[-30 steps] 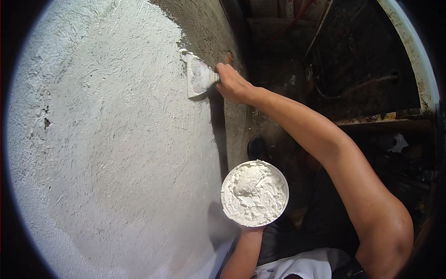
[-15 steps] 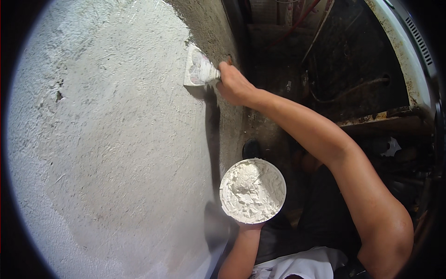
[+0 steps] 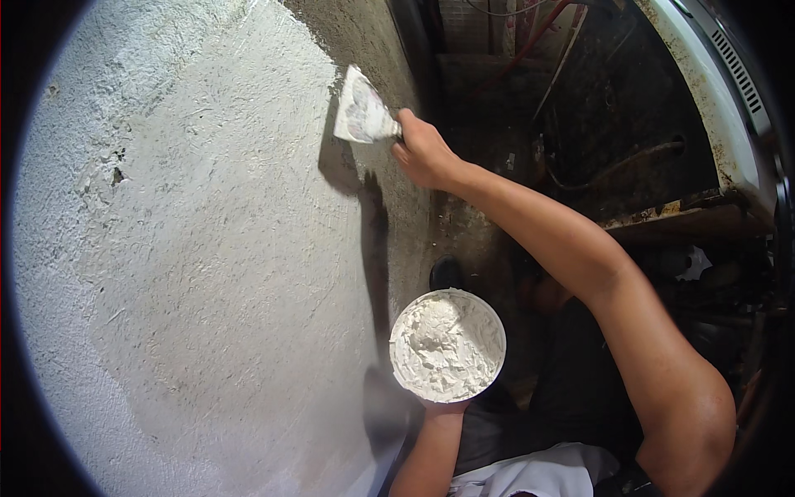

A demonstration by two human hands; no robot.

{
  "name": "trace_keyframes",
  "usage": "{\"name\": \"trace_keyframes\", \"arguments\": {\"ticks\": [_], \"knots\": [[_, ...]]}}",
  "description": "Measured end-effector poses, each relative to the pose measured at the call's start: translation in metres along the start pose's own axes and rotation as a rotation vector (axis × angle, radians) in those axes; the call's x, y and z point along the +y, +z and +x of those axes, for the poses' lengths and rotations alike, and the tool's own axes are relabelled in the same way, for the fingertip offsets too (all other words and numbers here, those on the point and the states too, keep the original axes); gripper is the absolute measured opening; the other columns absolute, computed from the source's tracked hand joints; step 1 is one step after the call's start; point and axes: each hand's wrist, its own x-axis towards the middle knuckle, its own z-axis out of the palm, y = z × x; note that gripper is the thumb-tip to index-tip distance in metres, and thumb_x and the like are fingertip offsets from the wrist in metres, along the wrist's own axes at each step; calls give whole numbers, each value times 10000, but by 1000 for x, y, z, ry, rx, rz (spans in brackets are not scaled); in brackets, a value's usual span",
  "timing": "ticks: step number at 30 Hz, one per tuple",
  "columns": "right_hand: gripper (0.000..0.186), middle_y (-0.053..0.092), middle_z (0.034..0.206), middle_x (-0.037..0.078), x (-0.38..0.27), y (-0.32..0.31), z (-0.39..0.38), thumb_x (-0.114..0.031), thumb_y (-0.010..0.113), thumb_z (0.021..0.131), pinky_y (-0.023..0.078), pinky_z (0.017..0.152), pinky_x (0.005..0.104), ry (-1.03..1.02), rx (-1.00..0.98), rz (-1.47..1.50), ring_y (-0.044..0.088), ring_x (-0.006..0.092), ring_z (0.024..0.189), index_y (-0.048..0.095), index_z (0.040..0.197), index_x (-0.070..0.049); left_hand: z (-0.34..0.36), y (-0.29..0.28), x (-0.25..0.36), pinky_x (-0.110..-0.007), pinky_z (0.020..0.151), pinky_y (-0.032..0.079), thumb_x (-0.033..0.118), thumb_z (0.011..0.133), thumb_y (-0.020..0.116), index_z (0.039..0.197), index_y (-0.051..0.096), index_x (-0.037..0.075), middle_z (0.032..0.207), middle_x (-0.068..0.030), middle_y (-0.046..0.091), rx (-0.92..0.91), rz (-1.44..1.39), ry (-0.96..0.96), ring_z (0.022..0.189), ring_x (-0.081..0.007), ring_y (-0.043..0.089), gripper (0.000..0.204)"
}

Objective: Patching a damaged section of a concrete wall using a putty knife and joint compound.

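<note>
From the head view, a putty knife (image 3: 362, 112) is gripped by its handle in the right hand (image 3: 424, 151), the fingers wrapped tight around it so that the handle itself is almost wholly hidden; only the broad blade, smeared white and grey, is seen, and it is held against the wall (image 3: 190, 273) at the upper edge of the plastered patch, where the white coat gives way to a bare grey-brown strip. A dark shadow of blade and hand is cast on the wall just below. Lower down, a round white tub (image 3: 447, 345) heaped with white plaster is carried from beneath by the left hand (image 3: 441, 407); the hand is largely covered by the tub, so only its heel and the wrist are made out, and how the fingers are set under the base cannot be told, though the tub is plainly supported there. The tub is held near the wall but apart from it, well below the blade. The wall's plaster is seen rough and streaked, with a small pitted spot at the left. To the right, a dim, cluttered space is glimpsed: a red pipe (image 3: 534, 45), a rusty ledge (image 3: 671, 214) and a curved white edge (image 3: 704, 91) bent by the lens, with everything there too dark to be named surely. The picture's corners are blacked out by the lens.
</note>
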Motion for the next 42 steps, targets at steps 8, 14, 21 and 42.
{"name": "trace_keyframes", "arguments": {"ticks": [8, 14, 21, 42], "knots": [[234, 608, 921, 360, 15, 28, 13, -31, 556, 860, 479, 830, 551, -86, -146, -61, 589, 564, 968, 411, 998, 90, 8, 13, 14, -588, 1226, 261, 716, 980, 361, 1606, 336, 200, 1658, -106, 322, 65, 207, -10, 1514, -370, 305, 811], [248, 590, 939, 376, 52, 6, -13, -57, 540, 869, 448, 830, 564, 59, -236, -164, 570, 562, 1022, 400, 1025, 76, 6, 4, 4, -570, 1174, 377, 712, 988, 363, 1585, 363, 162, 1609, -125, 391, -45, -274, -101, 1446, -364, 419, 811], [282, 630, 928, 345, -4, -21, 13, -131, 562, 935, 480, 839, 544, 162, -132, 24, 617, 536, 963, 425, 1064, 79, 5, 5, -7, -567, 1196, 337, 711, 984, 370, 1591, 351, 166, 1619, -118, 375, -88, -236, -112, 1474, -364, 373, 816], [68, 462, 732, 2, -11, -49, -76, -49, 506, 848, 393, 564, 351, 708, -801, 1322, 429, 153, 641, 468, 836, -104, -8, 44, -1, -553, 1201, 351, 681, 1006, 346, 1583, 369, 169, 1622, -118, 381, 38, 149, -8, 1462, -358, 407, 771]]}}
